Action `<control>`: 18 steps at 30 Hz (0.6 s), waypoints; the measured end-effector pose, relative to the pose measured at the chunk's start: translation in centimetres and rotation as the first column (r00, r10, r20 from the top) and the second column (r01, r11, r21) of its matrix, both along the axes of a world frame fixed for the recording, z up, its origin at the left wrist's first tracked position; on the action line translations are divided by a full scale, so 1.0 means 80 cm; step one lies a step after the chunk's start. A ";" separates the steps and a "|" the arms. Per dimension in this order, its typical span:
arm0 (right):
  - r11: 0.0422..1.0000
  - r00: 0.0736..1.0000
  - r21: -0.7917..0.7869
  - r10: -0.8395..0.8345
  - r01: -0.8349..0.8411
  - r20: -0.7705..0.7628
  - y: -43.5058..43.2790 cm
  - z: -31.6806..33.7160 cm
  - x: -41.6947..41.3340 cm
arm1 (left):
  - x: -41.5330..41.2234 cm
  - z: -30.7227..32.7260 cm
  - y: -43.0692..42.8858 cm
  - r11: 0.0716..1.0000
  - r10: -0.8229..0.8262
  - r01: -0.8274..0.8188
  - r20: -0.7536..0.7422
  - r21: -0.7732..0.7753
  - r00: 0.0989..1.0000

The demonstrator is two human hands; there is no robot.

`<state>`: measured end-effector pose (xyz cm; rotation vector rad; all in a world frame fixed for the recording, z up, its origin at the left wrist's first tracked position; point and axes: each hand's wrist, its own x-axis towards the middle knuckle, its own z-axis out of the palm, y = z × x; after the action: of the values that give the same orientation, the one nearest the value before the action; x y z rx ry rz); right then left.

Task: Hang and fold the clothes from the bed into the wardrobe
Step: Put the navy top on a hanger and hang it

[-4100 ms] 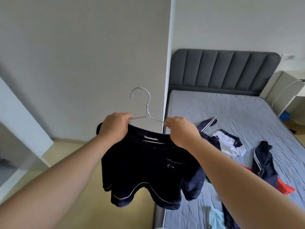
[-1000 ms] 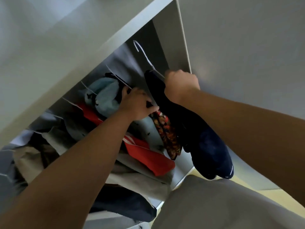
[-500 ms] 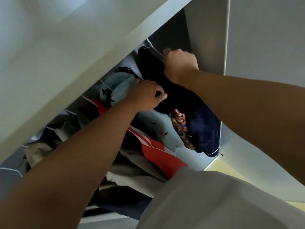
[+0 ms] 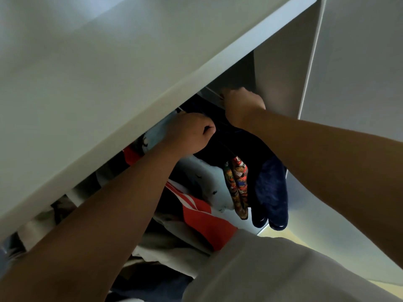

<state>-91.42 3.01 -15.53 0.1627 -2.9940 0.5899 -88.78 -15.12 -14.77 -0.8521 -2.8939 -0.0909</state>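
Dark navy shorts (image 4: 268,186) hang from a thin white wire hanger (image 4: 212,92) inside the open wardrobe (image 4: 277,79). My right hand (image 4: 242,104) is shut on the hanger's right shoulder, up near the wardrobe's top panel; the hook is hidden behind that panel. My left hand (image 4: 189,132) is shut on the hanger's left end and the shorts' waistband. The shorts droop to the right of a colourful patterned garment (image 4: 237,188).
Several hung clothes fill the rail to the left: a pale blue top (image 4: 196,177), a red and white garment (image 4: 205,216), grey and dark pieces lower down. The wardrobe's top panel (image 4: 109,83) blocks the rail. The side wall (image 4: 349,62) stands at the right.
Both hands have lifted the hanger with the shorts higher and deeper into the wardrobe; its hook has gone out of sight behind the top panel. The view tilted further upward.
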 end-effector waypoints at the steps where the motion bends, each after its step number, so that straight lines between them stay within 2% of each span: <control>1: 1.000 1.000 -0.005 0.006 -0.006 0.013 0.000 0.001 0.002 | -0.001 0.000 -0.001 1.000 0.008 -0.008 -0.001 0.022 1.000; 4: 0.998 0.999 -0.059 0.015 -0.013 0.036 0.000 0.005 0.012 | 0.000 -0.001 0.003 0.996 0.042 -0.042 0.004 0.082 0.999; 7: 0.980 0.999 -0.197 -0.038 0.033 -0.018 0.008 0.005 0.033 | 0.003 -0.003 0.010 0.980 0.079 -0.078 0.005 0.183 0.997; 12: 0.889 0.963 -0.423 -0.244 0.173 -0.119 0.032 -0.001 0.088 | 0.019 -0.008 0.027 0.958 0.071 -0.047 -0.074 0.284 0.995; 16: 0.819 0.898 -0.516 -0.396 0.250 -0.192 0.050 -0.015 0.144 | 0.045 -0.018 0.057 0.920 0.031 0.008 -0.094 0.392 0.995; 18: 0.781 0.869 -0.545 -0.463 0.306 -0.175 0.057 -0.026 0.179 | 0.066 -0.027 0.073 0.893 -0.016 0.043 -0.065 0.448 0.998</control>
<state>-77.06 7.56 -17.65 -0.3671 -2.3681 1.1383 -83.53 -9.28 -16.92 -0.7892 -2.6313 -0.6959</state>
